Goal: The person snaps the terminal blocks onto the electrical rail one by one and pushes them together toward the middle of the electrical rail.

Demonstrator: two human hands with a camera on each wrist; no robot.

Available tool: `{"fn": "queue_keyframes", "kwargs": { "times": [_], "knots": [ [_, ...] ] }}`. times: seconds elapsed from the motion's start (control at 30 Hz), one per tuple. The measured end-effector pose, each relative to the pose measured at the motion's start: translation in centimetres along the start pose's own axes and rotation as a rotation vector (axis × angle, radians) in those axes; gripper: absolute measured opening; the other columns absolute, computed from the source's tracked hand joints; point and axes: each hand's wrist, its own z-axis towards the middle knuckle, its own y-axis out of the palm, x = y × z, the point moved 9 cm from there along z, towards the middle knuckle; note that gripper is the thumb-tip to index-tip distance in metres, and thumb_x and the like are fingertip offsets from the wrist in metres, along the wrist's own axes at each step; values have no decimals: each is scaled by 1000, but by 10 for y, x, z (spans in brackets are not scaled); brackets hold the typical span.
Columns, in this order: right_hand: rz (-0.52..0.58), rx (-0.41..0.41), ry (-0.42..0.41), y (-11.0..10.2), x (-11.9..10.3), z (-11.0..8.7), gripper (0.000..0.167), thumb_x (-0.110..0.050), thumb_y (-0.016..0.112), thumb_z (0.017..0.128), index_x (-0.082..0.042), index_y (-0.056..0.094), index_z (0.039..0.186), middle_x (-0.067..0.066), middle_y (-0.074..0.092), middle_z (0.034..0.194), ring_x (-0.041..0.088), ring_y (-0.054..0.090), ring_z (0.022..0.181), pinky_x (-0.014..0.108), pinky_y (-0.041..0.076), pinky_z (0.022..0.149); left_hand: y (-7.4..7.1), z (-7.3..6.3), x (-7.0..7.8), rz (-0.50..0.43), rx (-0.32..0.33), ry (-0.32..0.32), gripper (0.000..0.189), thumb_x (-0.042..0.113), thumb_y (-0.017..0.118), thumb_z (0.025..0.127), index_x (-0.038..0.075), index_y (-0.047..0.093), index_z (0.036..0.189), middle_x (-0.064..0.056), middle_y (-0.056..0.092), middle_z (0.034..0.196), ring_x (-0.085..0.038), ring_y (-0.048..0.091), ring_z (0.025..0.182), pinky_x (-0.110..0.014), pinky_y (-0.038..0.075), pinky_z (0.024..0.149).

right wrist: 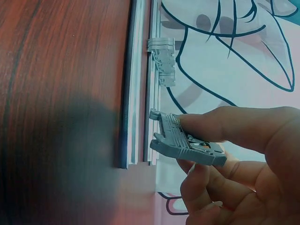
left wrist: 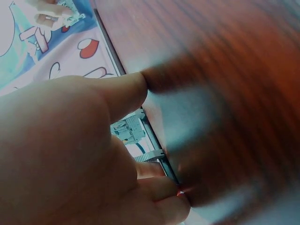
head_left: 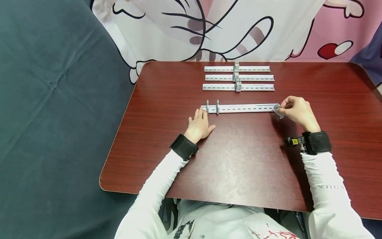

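Observation:
A slotted metal DIN rail (head_left: 244, 108) lies across the table, with two thin grey terminal blocks (head_left: 218, 107) standing upright near its left end. My left hand (head_left: 199, 126) is at that end, fingers extended and fingertips at the rail; in the left wrist view the hand (left wrist: 70, 140) hides part of it. My right hand (head_left: 299, 111) pinches a grey terminal block (right wrist: 187, 143) between thumb and fingers. In the head view this block is tilted, by the rail's right end. The right wrist view shows it apart from the nearer rail (right wrist: 131, 93).
Three more rails lie parallel farther back: a rear rail (head_left: 255, 69), a middle rail (head_left: 258, 78) and a front rail (head_left: 258, 87). Grey terminal blocks (head_left: 236, 76) sit at their middles. A printed curtain (head_left: 167, 36) hangs behind the brown table (head_left: 238, 159).

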Motion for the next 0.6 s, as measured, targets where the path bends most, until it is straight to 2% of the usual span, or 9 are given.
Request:
{"fn": "queue_keyframes", "kwargs": {
  "times": [0.27,0.43,0.5,0.6],
  "knots": [
    [3,-6,-7,6,-7,7,19,-16,70,83,-2,59,89,18,67,85,15,53,68,31,39,56,0,-1,0,1,-2,-2,76,50,38,101,6,7,155,-13,1,164,-24,0,152,-49,17,121],
    [-6,58,-28,7,-15,14,20,-13,70,81,-1,59,92,19,69,83,12,54,65,31,40,59,-1,-1,0,0,4,-4,77,50,39,101,6,8,155,-14,3,164,-24,1,152,-49,18,120],
    [-8,91,-36,8,-17,18,22,-11,68,80,0,60,97,19,69,81,14,55,65,34,41,62,-1,-1,0,0,6,-5,77,50,39,101,6,9,155,-14,3,164,-24,2,152,-50,18,120],
    [-2,120,-52,11,-20,23,27,-9,66,80,1,61,105,22,70,82,26,61,68,45,45,69,-1,-1,1,0,9,-6,77,50,39,101,5,9,155,-14,4,164,-24,2,152,-50,18,120]
  ]
}}
